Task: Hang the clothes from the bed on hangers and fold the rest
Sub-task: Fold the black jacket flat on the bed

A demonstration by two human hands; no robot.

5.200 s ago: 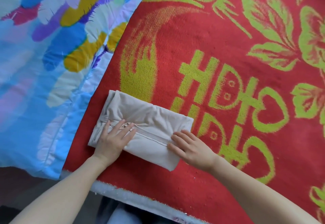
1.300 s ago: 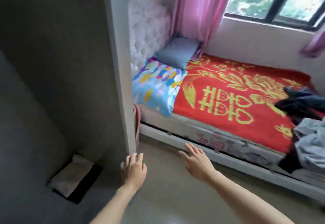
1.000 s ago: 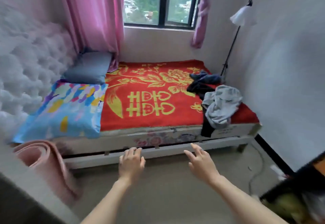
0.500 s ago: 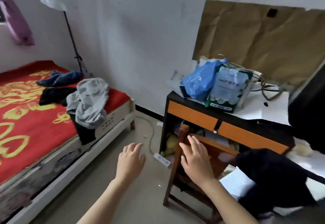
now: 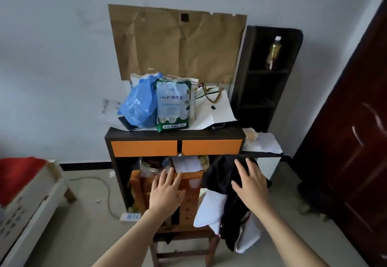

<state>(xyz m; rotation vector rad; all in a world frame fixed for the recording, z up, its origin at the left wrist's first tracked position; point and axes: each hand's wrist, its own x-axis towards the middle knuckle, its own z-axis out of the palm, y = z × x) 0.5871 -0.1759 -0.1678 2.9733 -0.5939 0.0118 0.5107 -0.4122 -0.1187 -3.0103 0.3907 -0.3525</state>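
Note:
A black garment (image 5: 219, 174) and a white garment (image 5: 211, 210) hang over the right side of a wooden chair (image 5: 188, 204) pushed under a desk. My right hand (image 5: 250, 185) is stretched out with fingers spread, over the black garment; I cannot tell whether it touches the cloth. My left hand (image 5: 166, 192) is held out flat in front of the chair back, holding nothing. Only a corner of the bed (image 5: 25, 183) with its red blanket shows at the left edge. The clothes pile on the bed is out of view.
A black desk with orange drawers (image 5: 176, 147) carries a blue plastic bag (image 5: 140, 105), a green-and-white pack (image 5: 173, 105) and papers. A dark shelf (image 5: 266, 78) holds a bottle. A dark red door (image 5: 356, 130) is at right. A power strip (image 5: 129, 216) and cable lie on the floor.
My view has swung right from the bed to face the desk and chair. Both hands stay outstretched and empty; the right hand now hovers over the black garment instead of the chair back.

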